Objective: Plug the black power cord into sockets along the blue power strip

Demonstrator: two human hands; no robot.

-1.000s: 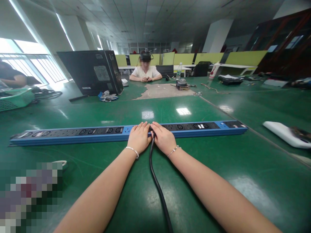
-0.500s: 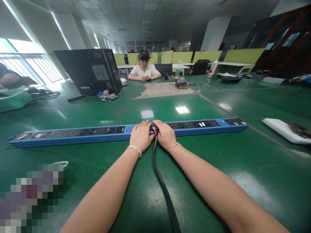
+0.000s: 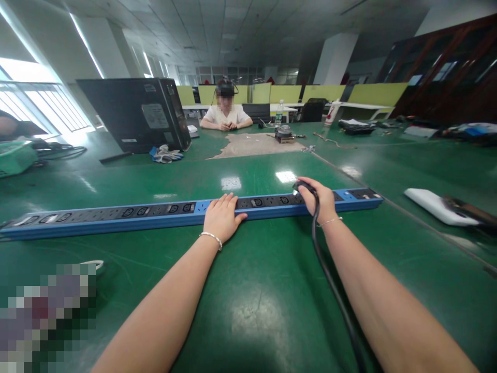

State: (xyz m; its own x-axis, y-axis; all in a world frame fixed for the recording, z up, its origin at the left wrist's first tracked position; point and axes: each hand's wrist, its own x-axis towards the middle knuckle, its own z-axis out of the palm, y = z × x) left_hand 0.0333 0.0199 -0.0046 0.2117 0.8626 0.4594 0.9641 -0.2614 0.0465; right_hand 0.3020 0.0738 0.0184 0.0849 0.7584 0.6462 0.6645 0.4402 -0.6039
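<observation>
A long blue and black power strip (image 3: 163, 223) with rows of sockets lies across the green table. My left hand (image 3: 221, 217) rests flat over its middle, fingers stretched out and thumb along the front edge. My right hand (image 3: 320, 199) is closed around a black power plug (image 3: 305, 185), which is raised over the right half of the strip and out of its sockets. The plug's metal end points left. From it a thick black cord (image 3: 330, 280) runs down towards the bottom edge of the view.
A black computer case (image 3: 132, 114) stands at the back left, with gloves (image 3: 166, 154) beside it. Another person (image 3: 226, 111) sits across the table. A white object (image 3: 438, 206) lies at the right, a blurred-out item (image 3: 46, 316) at the front left.
My right hand has pulled the plug away from the strip's middle and carried it to the right, above the strip. My left hand stays on the strip. The view has shifted slightly.
</observation>
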